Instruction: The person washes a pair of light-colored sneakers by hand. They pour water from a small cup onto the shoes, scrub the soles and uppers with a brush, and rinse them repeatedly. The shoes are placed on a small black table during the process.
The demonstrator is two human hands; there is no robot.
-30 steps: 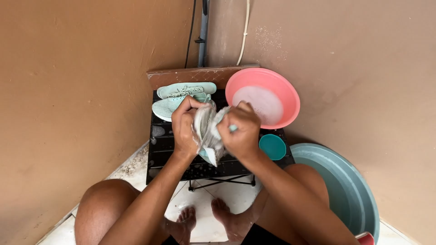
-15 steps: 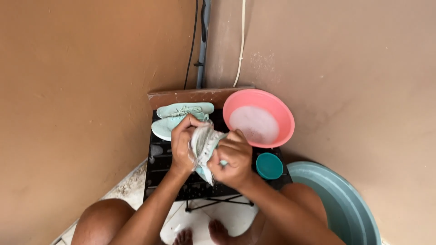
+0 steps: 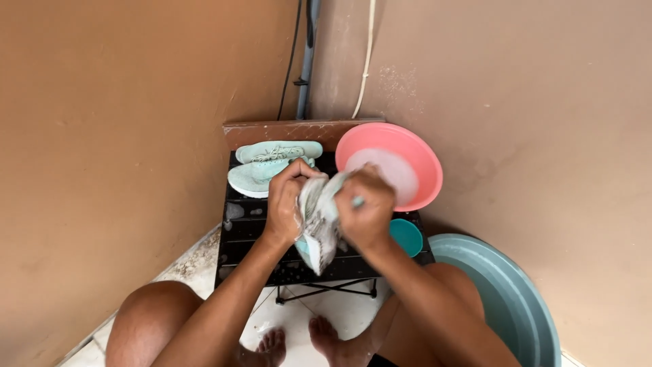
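Most of the wet shoe (image 3: 317, 228) is buried under the left hand (image 3: 288, 204) and right hand (image 3: 363, 211), so you can't tell which end is up or how much foam is on it. Something small and teal pokes out of the right fist, too little shows to say what it is. Right of the shoe, the teal cup (image 3: 406, 236) is half behind the right wrist. The big tub (image 3: 506, 299), further right, runs off the bottom edge. Behind the shoe, the front one of the pair (image 3: 268, 166) is partly blocked by the left knuckles.
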